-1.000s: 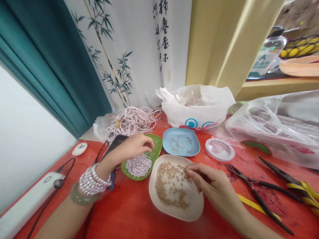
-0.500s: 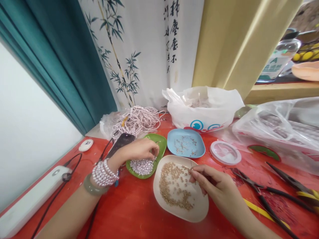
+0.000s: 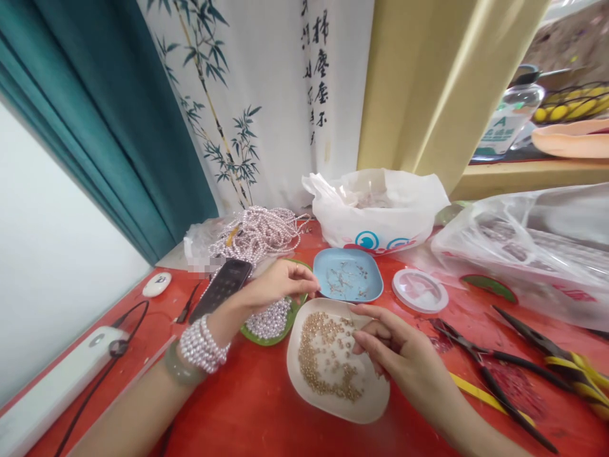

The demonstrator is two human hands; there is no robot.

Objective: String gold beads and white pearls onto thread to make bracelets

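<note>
My left hand (image 3: 285,282) hovers over the right edge of the green tray (image 3: 288,335) of lilac pearl beads (image 3: 267,319). Its fingertips are pinched together between that tray and the blue tray (image 3: 328,252); what they hold is too small to make out. Above the right rim of the cream tray (image 3: 333,409), which has gold beads (image 3: 311,365) scattered in it, my right hand (image 3: 392,346) pinches a thin metal pin (image 3: 351,315) pointing upward. Short pins and small bits lie in the blue tray. Strands of pearl beads (image 3: 204,343) circle my left wrist.
A black phone (image 3: 221,289) lies left of the green tray, with bead strings (image 3: 261,231) behind. White plastic bags (image 3: 394,216) line the back. Right are a round clear lid (image 3: 419,291), black-handled pliers (image 3: 480,358) and yellow-handled pliers (image 3: 537,333). A white power strip (image 3: 61,387) sits left.
My left hand has come up out of the lilac beads and moved right, toward the blue tray. My right hand keeps its pinch on the pin. The view has shifted slightly.
</note>
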